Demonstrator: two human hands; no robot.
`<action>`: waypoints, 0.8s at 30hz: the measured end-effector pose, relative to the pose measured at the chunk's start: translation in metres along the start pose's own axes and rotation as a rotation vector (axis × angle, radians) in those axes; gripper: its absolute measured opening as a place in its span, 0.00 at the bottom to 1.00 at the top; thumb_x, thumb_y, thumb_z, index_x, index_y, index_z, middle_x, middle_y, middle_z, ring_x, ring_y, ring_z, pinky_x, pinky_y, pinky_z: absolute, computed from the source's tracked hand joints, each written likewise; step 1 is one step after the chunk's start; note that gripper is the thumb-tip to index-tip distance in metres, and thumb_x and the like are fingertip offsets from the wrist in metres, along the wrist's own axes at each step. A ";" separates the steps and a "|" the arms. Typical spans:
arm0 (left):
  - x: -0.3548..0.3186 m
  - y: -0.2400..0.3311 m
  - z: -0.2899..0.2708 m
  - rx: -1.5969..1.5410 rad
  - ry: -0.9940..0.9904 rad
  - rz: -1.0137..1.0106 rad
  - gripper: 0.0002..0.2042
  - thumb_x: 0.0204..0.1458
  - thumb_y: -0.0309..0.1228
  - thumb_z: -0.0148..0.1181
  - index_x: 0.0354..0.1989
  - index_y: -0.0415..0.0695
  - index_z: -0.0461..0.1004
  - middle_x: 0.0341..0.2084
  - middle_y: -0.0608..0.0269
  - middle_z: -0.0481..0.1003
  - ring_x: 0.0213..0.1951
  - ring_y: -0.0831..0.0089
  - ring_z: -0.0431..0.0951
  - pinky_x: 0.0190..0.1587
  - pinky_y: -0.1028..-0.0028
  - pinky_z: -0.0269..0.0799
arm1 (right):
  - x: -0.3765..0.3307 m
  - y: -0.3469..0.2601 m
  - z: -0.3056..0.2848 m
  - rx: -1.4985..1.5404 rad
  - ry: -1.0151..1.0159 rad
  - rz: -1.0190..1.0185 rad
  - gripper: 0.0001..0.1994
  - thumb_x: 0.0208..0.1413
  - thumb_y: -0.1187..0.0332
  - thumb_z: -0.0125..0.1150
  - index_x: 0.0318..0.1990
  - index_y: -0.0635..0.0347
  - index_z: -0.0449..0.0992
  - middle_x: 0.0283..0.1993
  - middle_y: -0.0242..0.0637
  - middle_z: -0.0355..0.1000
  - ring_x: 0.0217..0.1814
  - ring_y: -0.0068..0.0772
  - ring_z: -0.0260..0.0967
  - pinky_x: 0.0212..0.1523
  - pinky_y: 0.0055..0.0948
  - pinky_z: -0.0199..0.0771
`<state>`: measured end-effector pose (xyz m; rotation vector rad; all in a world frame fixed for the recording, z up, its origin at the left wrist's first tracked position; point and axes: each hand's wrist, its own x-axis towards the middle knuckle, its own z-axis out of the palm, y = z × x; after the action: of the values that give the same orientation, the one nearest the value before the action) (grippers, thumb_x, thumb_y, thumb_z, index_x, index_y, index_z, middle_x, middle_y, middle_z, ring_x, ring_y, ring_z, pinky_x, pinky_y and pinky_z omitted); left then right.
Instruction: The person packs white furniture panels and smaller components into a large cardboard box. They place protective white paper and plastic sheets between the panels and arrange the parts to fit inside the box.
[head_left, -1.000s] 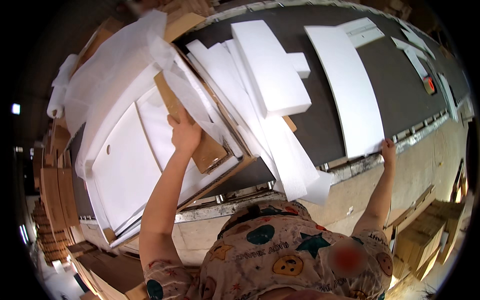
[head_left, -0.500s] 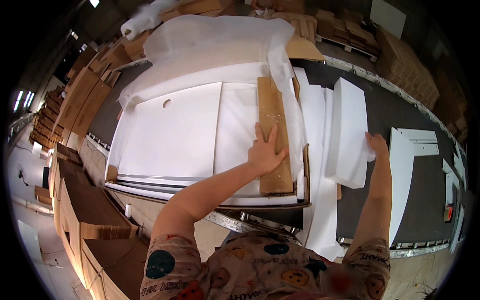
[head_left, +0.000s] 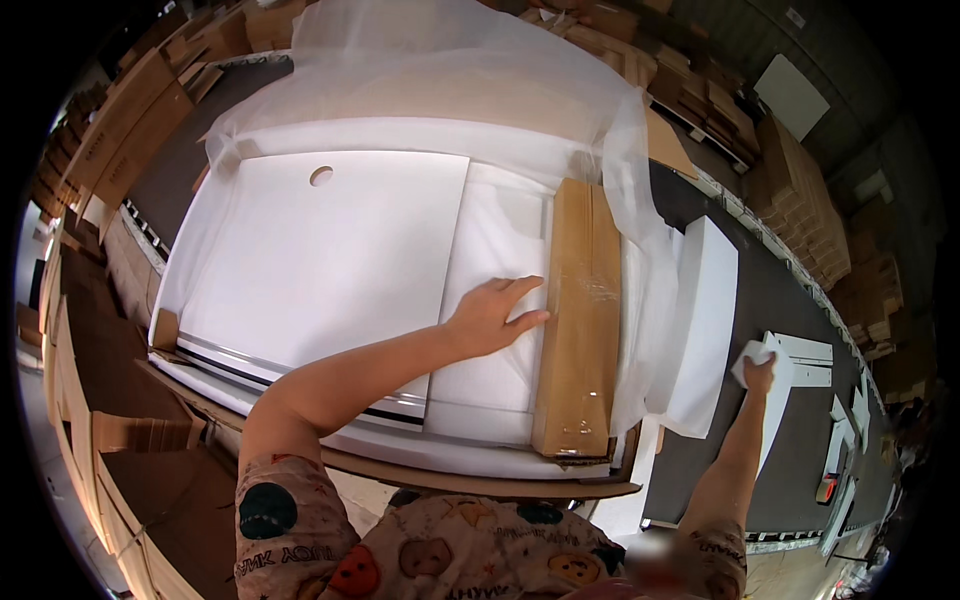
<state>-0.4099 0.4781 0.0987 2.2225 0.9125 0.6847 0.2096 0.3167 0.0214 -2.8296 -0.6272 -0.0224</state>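
Left hand (head_left: pixel 495 312) lies flat and spread wide, palm down, on a white foam sheet (head_left: pixel 495 300); fingertips touch the near edge of a long brown cardboard box (head_left: pixel 580 320) lying just to the hand's right. Hand grips nothing, only presses. Foam sheet and box both sit inside a shallow open carton, on top of a large white panel (head_left: pixel 310 250) with a round hole, which spreads away to the hand's left. Loose translucent plastic film (head_left: pixel 450 60) billows beyond the fingertips and drapes down past the far side of the box. Right hand (head_left: pixel 758 368) is stretched well away from the left, closed on a corner of a small white foam piece (head_left: pixel 790 365) lying on the dark tabletop (head_left: pixel 740 300); a longer white foam slab (head_left: pixel 705 320) lies between that hand and the carton. Risks, as judged: with arms spread this far, the flat press could slide the foam sheet or nudge the box out of line; the foam corner might snap under a pinch; the film could snag on the box.
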 end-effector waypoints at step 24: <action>-0.004 -0.054 -0.009 0.365 0.016 0.277 0.25 0.47 0.49 0.59 0.46 0.43 0.69 0.50 0.51 0.64 0.55 0.57 0.61 0.55 0.57 0.55 | -0.181 -0.507 -0.090 -0.110 -0.470 -1.280 0.42 0.29 0.74 0.70 0.61 0.59 0.61 0.57 0.48 0.63 0.59 0.47 0.60 0.60 0.31 0.61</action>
<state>-0.4406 0.5083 0.0653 2.7068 0.7930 0.7041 -0.1628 0.6652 0.2143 -1.9936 -2.4145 0.3840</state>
